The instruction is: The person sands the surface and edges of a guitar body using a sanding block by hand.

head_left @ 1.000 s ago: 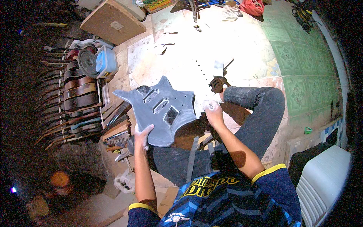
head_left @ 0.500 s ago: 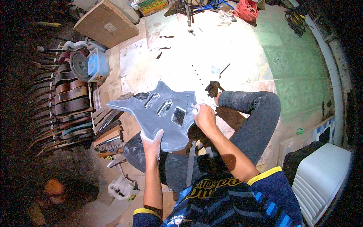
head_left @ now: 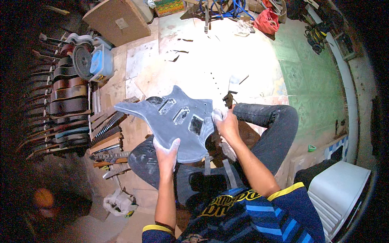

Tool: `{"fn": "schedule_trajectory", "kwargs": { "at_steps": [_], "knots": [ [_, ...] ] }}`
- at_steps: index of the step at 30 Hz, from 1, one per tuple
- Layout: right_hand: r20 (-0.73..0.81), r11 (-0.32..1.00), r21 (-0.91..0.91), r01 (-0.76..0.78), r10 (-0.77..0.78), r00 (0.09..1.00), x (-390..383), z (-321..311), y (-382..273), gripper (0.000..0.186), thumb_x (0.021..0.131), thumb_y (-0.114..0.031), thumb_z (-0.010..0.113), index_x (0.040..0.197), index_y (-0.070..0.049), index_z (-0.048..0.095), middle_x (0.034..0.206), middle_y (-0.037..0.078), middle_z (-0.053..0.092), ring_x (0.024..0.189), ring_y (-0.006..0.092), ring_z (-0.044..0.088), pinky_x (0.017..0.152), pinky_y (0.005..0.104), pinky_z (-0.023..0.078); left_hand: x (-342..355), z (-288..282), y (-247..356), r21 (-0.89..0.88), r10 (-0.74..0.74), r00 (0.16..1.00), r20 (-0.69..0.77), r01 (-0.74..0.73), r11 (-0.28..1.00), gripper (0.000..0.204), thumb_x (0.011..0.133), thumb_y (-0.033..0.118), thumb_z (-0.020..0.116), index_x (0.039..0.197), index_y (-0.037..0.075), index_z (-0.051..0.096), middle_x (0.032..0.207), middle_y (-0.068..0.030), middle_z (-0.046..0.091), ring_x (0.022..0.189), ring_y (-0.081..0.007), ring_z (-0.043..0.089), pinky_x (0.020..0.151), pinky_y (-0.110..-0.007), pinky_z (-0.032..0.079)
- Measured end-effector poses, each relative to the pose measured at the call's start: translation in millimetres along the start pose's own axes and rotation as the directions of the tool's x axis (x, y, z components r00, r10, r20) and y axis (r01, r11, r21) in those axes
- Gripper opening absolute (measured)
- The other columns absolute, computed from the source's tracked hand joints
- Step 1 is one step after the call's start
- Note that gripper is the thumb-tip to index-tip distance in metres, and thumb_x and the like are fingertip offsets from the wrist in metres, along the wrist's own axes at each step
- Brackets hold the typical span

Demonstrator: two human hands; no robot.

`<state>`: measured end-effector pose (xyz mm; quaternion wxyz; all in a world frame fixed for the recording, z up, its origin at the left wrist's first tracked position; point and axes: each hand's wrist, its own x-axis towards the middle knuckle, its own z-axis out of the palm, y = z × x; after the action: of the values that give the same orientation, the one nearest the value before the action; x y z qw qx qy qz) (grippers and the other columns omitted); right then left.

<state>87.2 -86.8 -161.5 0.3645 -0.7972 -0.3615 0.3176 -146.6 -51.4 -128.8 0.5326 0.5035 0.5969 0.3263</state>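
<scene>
A dusty grey electric guitar body [head_left: 170, 131], with pointed horns and several routed cavities, is tilted over my lap. My left hand [head_left: 166, 154] grips its near edge, the thumb on the top face and the fingers under it. On the body's right edge, near the cutaway, my right hand [head_left: 226, 123] is closed with its fingertips against the rim. Whatever those fingers pinch is hidden. White dust coats both hands and the wood.
Guitars [head_left: 67, 105] stand in a row at the left, beside a clear tub with a blue container [head_left: 96, 62]. Guitar necks [head_left: 107, 156] lie left of my knee. A board box [head_left: 117, 24] and a red bag [head_left: 266, 22] are at the back, a pale ridged case [head_left: 340, 194] at right.
My right hand has shifted slightly to the right along with the guitar body's edge. My left hand keeps its grip. The whole view has shifted a little.
</scene>
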Motion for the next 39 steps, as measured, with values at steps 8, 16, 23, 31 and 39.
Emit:
{"fn": "schedule_trajectory", "kwargs": {
  "at_steps": [8,16,23,31,39],
  "knots": [
    [0.111,0.996,-0.087,0.011,-0.001,0.994,3.6,27.8,7.6,0.018,0.080,-0.020,0.069,0.081,-0.002,0.070,0.081,0.024,0.068,0.080,0.0423,0.067,0.073,0.0492,0.052,1.0,5.2,-4.3,0.062,0.021,1.000,-0.002,-0.021,0.998,0.076,0.077,0.007,0.078,0.138,-0.008,0.035,0.130,-0.0181,0.054,0.118,-0.0249,0.054,0.104,-0.036,0.042],
    [-0.049,0.961,-0.276,0.000,-0.014,0.999,5.8,20.0,39.3,0.018,0.081,-0.020,0.068,0.086,-0.002,0.071,0.084,0.026,0.068,0.083,0.0445,0.066,0.078,0.0522,0.052,4.3,3.3,-12.0,0.053,0.043,0.999,0.019,-0.044,0.998,0.077,0.077,0.010,0.079,0.138,-0.008,0.035,0.130,-0.0197,0.055,0.118,-0.0267,0.055,0.104,-0.036,0.041],
    [0.310,0.978,-0.154,0.141,-0.088,0.947,9.6,18.0,13.0,0.021,0.084,-0.019,0.064,0.077,0.000,0.067,0.078,0.025,0.067,0.077,0.0440,0.065,0.073,0.0516,0.051,4.9,-0.6,-7.8,0.122,0.030,0.999,-0.034,-0.026,0.992,0.077,0.076,0.010,0.079,0.137,-0.008,0.036,0.128,-0.0197,0.056,0.116,-0.0270,0.056,0.103,-0.037,0.042],
    [-0.028,0.922,-0.347,0.174,-0.196,0.980,2.5,29.8,43.8,0.017,0.084,-0.014,0.064,0.086,0.001,0.069,0.081,0.026,0.067,0.081,0.0437,0.066,0.075,0.0504,0.052,5.0,8.2,-6.9,0.069,0.042,0.999,-0.013,-0.041,0.997,0.076,0.077,0.012,0.079,0.137,-0.008,0.037,0.128,-0.0209,0.056,0.117,-0.0282,0.057,0.102,-0.037,0.043],
    [0.396,0.957,-0.119,0.264,-0.198,0.897,1.4,-10.2,13.3,0.019,0.083,-0.015,0.063,0.092,0.000,0.071,0.080,0.026,0.065,0.082,0.0425,0.065,0.076,0.0498,0.052,9.5,-4.2,-3.1,0.145,0.051,0.997,-0.049,-0.043,0.989,0.078,0.078,0.014,0.079,0.139,-0.008,0.035,0.128,-0.0229,0.056,0.117,-0.0299,0.057,0.103,-0.038,0.043]
  ]
}}
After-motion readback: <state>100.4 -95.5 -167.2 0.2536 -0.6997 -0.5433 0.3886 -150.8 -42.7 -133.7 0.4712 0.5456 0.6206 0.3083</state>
